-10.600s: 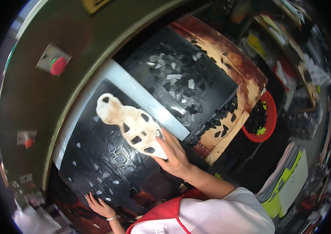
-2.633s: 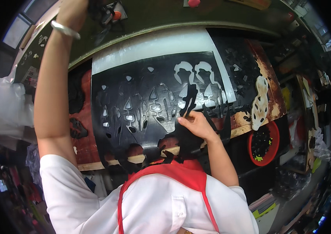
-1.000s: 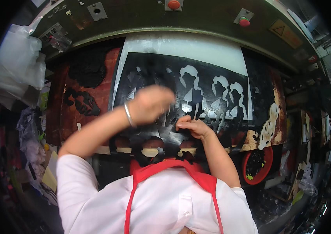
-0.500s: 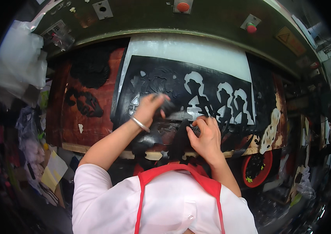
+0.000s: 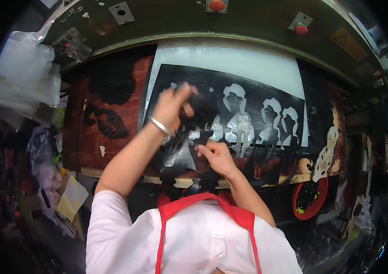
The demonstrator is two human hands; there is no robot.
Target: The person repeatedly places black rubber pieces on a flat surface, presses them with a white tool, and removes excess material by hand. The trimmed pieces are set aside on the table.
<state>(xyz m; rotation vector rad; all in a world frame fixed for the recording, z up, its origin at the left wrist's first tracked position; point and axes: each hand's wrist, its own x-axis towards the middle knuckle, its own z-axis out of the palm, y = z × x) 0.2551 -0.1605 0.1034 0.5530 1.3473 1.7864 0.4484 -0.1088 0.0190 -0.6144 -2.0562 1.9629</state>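
A black sheet (image 5: 258, 91) with several curved cut-outs lies over a white board (image 5: 230, 57), which shows pale through the holes. My left hand (image 5: 172, 107), with a silver bangle at the wrist, is over the sheet's left part. Its fingers are curled round dark cut pieces (image 5: 200, 102), blurred by motion. Nearer to me, my right hand (image 5: 219, 157) is closed, thumb and fingers pinching the sheet's torn, hanging front part. Black strips droop around it over the wooden table edge. What lies under my left hand is hidden.
On the reddish-brown board (image 5: 127, 107) at left lie a black pile (image 5: 111, 84) and black cut pieces (image 5: 107, 123). A pale perforated piece (image 5: 326, 153) rests at the right edge, above a red basin (image 5: 312, 208) of scraps. A green machine beam (image 5: 180, 23) with buttons spans the back.
My left hand has moved farther from me with the dark pieces. My right hand has moved left and slightly nearer, its fingers now closed more tightly. The front part of the sheet has shifted.
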